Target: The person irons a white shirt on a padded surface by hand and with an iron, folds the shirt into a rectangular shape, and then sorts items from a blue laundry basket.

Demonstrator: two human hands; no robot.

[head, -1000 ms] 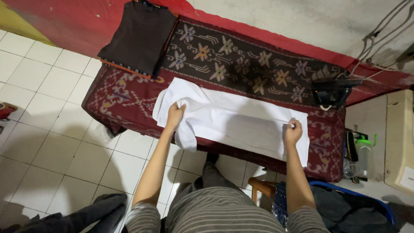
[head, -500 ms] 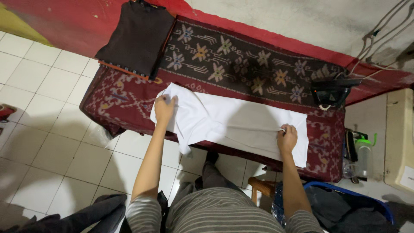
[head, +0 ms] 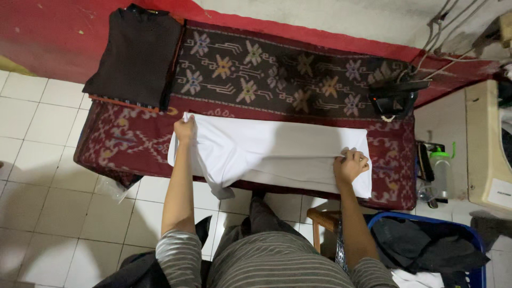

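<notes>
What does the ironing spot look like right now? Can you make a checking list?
Surface: red patterned cloth covers a low table.
Job's things: white garment lies flat, one corner hanging off the near edge.
Clutter: folded dark garment at the far left; black iron at the far right.
Hands: left hand and right hand each grip a fold of the white garment.
Cables: cords run up the wall from the iron.
Surroundings: white tiled floor; blue basket of dark clothes; green-capped bottle.
</notes>
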